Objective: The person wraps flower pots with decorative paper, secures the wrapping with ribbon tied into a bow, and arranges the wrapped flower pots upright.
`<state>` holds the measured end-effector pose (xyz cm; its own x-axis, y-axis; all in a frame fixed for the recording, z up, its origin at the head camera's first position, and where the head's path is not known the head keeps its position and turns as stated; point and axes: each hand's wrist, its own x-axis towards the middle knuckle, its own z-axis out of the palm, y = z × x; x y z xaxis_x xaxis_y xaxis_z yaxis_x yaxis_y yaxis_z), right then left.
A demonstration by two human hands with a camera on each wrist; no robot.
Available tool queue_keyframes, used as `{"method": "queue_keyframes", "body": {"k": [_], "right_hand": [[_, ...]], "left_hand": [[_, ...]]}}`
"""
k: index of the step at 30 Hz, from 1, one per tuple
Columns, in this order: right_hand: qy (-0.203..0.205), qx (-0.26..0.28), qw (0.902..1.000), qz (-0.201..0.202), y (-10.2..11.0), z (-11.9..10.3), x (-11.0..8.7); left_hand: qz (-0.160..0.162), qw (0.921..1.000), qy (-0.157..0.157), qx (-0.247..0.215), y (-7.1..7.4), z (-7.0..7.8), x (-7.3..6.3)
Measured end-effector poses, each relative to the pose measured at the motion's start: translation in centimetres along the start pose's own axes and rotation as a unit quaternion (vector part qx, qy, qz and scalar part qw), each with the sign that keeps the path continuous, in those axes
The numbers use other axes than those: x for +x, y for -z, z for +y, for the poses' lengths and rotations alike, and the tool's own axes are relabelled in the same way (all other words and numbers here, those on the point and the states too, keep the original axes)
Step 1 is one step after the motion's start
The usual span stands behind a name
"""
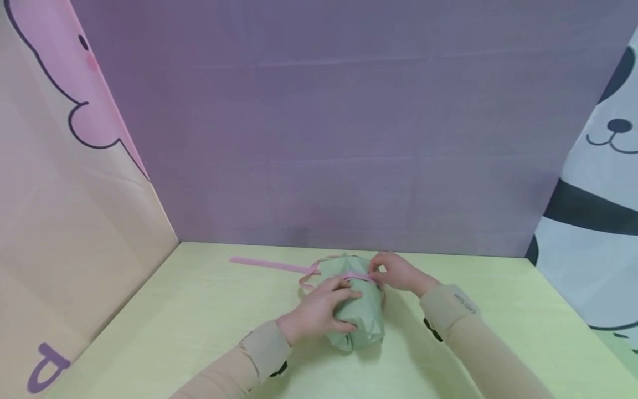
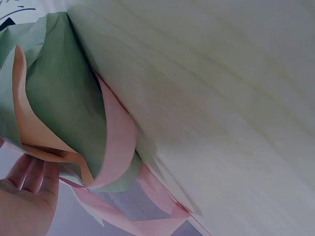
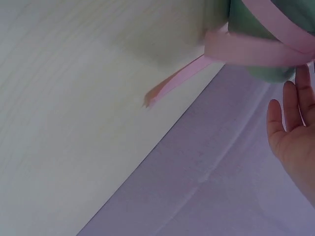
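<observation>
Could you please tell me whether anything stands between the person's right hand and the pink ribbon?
Nothing visible does: in the head view, the right hand appears to pinch the pink ribbon at the right of the green package. The left hand rests on the package, not between them.

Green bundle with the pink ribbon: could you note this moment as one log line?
left hand: rests on green bundle; right hand: pinches pink ribbon; ribbon: crosses bundle, tail extends left

From here I count two hands, one bundle, one surface, one printed panda; how many pink ribbons, I cannot tell.
</observation>
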<state>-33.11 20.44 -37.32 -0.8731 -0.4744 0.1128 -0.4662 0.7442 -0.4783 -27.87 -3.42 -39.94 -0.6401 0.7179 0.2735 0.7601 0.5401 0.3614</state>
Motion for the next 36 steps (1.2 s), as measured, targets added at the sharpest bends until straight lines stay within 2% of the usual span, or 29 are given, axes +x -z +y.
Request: {"method": "queue_keyframes", "body": {"k": [8,15,21,23,27,30,36], "right_hand": [[-0.058,0.049,0.9971,0.002,0.9,0.0,-0.6],[-0.055,0.047,0.9966,0.039,2.0,-0.5,-1.4],[-0.077,0.086,0.9933,0.015,2.4,-0.8,-1.7],[-0.078,0.083,0.9935,0.01,2.4,-0.7,-1.6],[-0.067,0.063,0.9956,-0.017,2.7,-0.6,-1.4],[-0.056,0.072,0.9946,-0.048,3.0,-0.6,-1.5],[-0.049,0.138,0.9771,-0.155,3.4,-1.1,-2.3]], "left_hand": [[-0.001,0.9999,0.006,-0.014,-0.1,0.0,0.0],[0.018,0.9995,-0.014,-0.02,-0.2,-0.1,0.2],[0.015,0.9997,-0.01,-0.019,-0.2,0.0,0.1],[0.016,0.9998,-0.01,-0.008,-0.2,0.0,0.0],[0.02,0.9997,-0.012,0.002,-0.2,-0.1,-0.1],[0.025,0.9996,-0.016,0.003,-0.3,-0.2,-0.1],[0.033,0.9989,-0.032,0.001,-0.4,-0.2,-0.1]]}}
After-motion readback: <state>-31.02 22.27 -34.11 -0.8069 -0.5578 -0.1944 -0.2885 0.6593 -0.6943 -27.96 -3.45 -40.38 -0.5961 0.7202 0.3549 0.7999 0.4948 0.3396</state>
